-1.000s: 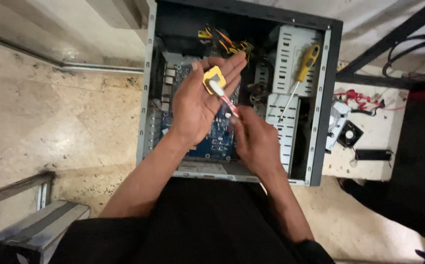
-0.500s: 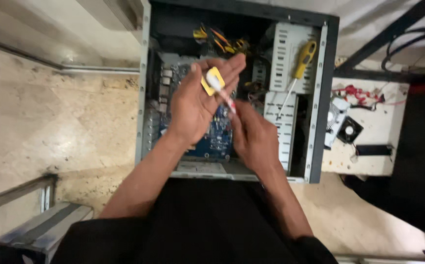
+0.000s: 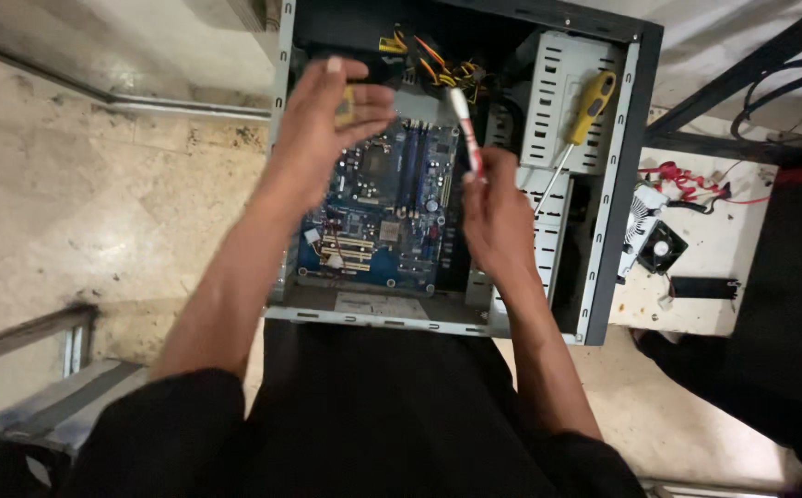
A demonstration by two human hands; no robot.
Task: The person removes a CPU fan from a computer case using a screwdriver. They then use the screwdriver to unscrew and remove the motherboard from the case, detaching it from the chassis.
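Far left: worn beige stone floor (image 3: pixel 69 194), with a grey metal frame (image 3: pixel 32 406) at the lower edge. Nothing in play there.

My left hand (image 3: pixel 327 138) hovers over the upper left of the open black-and-grey metal computer case (image 3: pixel 618 212), which lies on its side. Its fingers are curled together on a small yellow flat piece (image 3: pixel 346 103); only a sliver shows between thumb and fingers, so I cannot tell what kind of part it is.

Below and between the hands lies the blue motherboard (image 3: pixel 378 221) with its dark slots and square processor socket, seated in the case floor. A bundle of yellow, red and black power cables (image 3: pixel 429 60) hangs at the top edge, close to the tip of the slim white-and-red tube (image 3: pixel 465 129).

My right hand (image 3: pixel 498 217) has its fingers clamped on the lower end of that tube, which stands tilted above the board without touching it.

Judgement: keep the tube's tip clear of the cable bundle and steady it over the socket area; hold the yellow piece away from the board.

Right of that, a yellow-handled screwdriver (image 3: pixel 585 115) rests on the perforated grey drive cage (image 3: pixel 558 101). Further right, a small black cooling fan (image 3: pixel 659 244) and red wires (image 3: pixel 687 180) lie on a white board (image 3: pixel 724 267).
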